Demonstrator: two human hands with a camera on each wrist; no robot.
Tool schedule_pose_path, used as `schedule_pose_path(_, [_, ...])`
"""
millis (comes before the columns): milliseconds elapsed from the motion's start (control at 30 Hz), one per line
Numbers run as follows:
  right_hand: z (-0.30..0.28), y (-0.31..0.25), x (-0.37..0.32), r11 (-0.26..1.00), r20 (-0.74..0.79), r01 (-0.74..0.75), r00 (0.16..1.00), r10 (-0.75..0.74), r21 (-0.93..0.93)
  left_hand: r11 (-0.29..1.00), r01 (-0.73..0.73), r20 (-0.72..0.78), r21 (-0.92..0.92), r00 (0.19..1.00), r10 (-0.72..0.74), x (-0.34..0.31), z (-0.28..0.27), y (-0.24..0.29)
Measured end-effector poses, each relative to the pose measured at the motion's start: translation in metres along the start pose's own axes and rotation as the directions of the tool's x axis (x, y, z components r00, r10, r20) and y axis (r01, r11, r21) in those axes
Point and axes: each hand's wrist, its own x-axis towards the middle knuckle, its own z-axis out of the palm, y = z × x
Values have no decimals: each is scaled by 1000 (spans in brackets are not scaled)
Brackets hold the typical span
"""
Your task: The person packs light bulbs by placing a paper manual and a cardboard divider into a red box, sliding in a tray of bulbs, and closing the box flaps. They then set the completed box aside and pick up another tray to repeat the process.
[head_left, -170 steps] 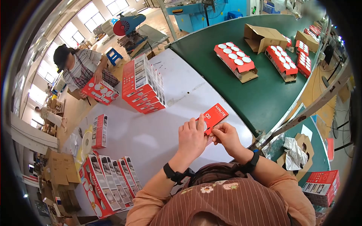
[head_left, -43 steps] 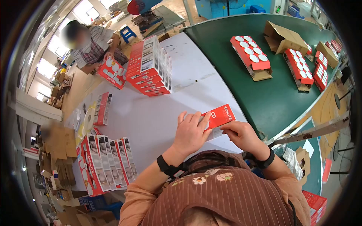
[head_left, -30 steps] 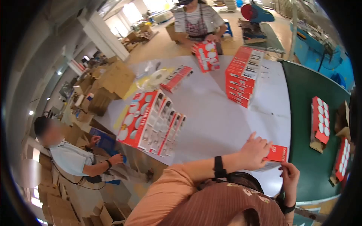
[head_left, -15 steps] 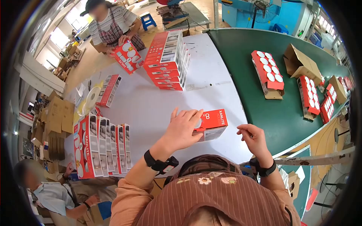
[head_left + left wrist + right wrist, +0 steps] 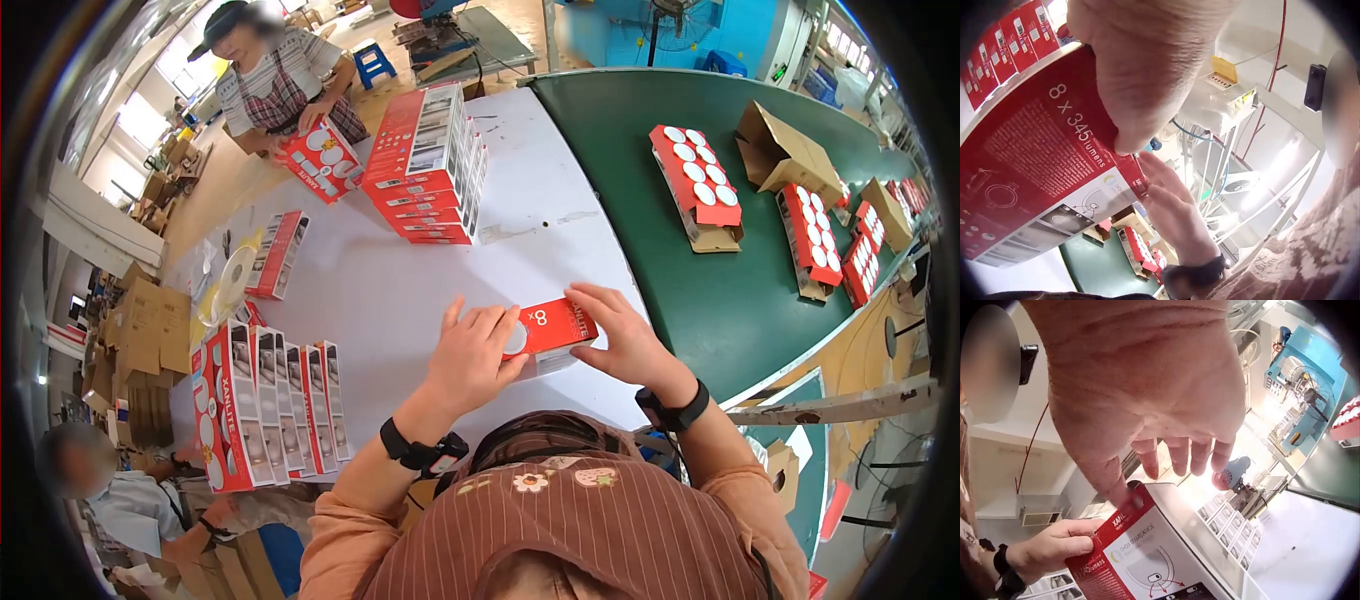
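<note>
A red and white XANLITE box (image 5: 548, 322) marked x8 stands on the pale table in front of me, narrow red side up. My left hand (image 5: 474, 354) holds its left end, fingers over the top and thumb on the near face. In the right wrist view that left hand (image 5: 1054, 545) grips the box's edge. My right hand (image 5: 630, 338) spans the right end, fingers extended along the far side and thumb at the near corner. The left wrist view shows the box's printed face (image 5: 1041, 150), lettered 8 x 345 lumens.
A stack of similar boxes (image 5: 415, 165) stands at the back; a row (image 5: 265, 410) leans at the left near a tape roll (image 5: 236, 276). Red trays of white discs (image 5: 697, 180) and open cartons (image 5: 790, 152) lie on the green surface. Another person (image 5: 285, 85) handles a box across the table.
My right hand let go of the right end half a second ago, hung apart from the box, and now is back around that end. The left hand stays on the box. The head view has swung about.
</note>
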Motion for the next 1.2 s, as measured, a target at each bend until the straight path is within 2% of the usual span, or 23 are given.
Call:
schedule_pose_path(33, [4, 3, 3, 994, 66, -32, 998, 25, 106, 1000, -11, -18, 0, 1000, 11, 0, 2, -1])
schedule_pose_path(133, [6, 10, 5, 996, 96, 12, 995, -20, 83, 1000, 10, -43, 20, 999, -9, 1, 8, 4])
schedule_pose_path(167, [3, 8, 6, 995, 139, -44, 990, 31, 94, 999, 40, -44, 33, 998, -38, 2, 6, 6])
schedule_pose_path(233, [6, 9, 6, 994, 71, 92, 993, -96, 50, 998, 58, 79, 15, 995, -59, 9, 2, 10])
schedule_pose_path(267, [7, 8, 6, 996, 83, 69, 994, -74, 64, 1000, 29, 84, 11, 996, -29, 10, 2, 8])
schedule_pose_path(300, [4, 5, 6, 998, 132, 23, 991, -32, 66, 997, 75, 109, -33, 991, -71, 10, 1, 10])
schedule_pose_path(333, [4, 2, 5, 997, 129, 46, 990, -54, 69, 992, 126, 77, 8, 989, -126, 6, -3, 9])
schedule_pose_path(400, [5, -5, 5, 994, 84, 39, 995, -48, 101, 998, 69, -43, 4, 997, -69, -7, -14, 3])
schedule_pose_path(500, [-1, -9, 6, 974, -27, -25, 999, 32, 223, 985, 167, -154, 37, 975, -159, -28, -75, 2])
schedule_pose_path(533, [-2, -8, 7, 966, -58, -48, 996, 65, 253, 983, 175, -235, 54, 959, -158, -38, -97, 1])
schedule_pose_path(567, [1, -6, 9, 965, -56, -34, 997, 50, 260, 982, 175, -314, 69, 938, -145, -51, -121, -1])
schedule_pose_path(667, [2, 0, 7, 955, -135, -18, 989, 61, 297, 936, 289, -419, 203, 889, -183, -89, -193, 3])
schedule_pose_path(800, [23, 6, 4, 942, -40, -99, 992, 118, 321, 736, 537, -577, 412, 779, -246, -161, -243, -10])
schedule_pose_path(833, [33, 15, 1, 946, -38, -60, 996, 76, 320, 674, 592, -609, 442, 750, -259, -183, -247, -16])
schedule_pose_path(900, [51, 9, 4, 930, 4, -81, 996, 85, 358, 697, 618, -632, 363, 713, -304, -203, -266, -9])
schedule_pose_path(933, [55, 3, 3, 945, 0, -41, 999, 43, 326, 722, 608, -676, 331, 687, -268, -220, -263, -16])
schedule_pose_path(967, [60, 0, 0, 949, 1, -52, 999, 54, 310, 639, 641, -643, 425, 711, -286, -253, -260, -27])
schedule_pose_path(1000, [60, -7, 3, 939, 38, -89, 996, 81, 332, 491, 715, -644, 497, 683, -344, -298, -250, -55])
schedule_pose_path(1033, [61, -10, 5, 941, 42, -116, 993, 108, 317, 435, 710, -649, 553, 695, -310, -323, -238, -69])
schedule_pose_path(1067, [64, -10, 6, 940, 65, -130, 991, 116, 316, 421, 614, -612, 668, 775, -159, -353, -228, -96])
schedule_pose_path(1133, [76, -3, 10, 943, 54, -190, 982, 182, 274, 430, 733, -597, 528, 680, -425, -332, -218, -76])
schedule_pose_path(1167, [81, -1, 8, 941, 86, -219, 975, 204, 257, 465, 711, -580, 528, 701, -415, -329, -209, -92])
schedule_pose_path(1200, [74, 0, -4, 939, 76, -235, 972, 223, 253, 476, 702, -558, 531, 712, -427, -332, -199, -79])
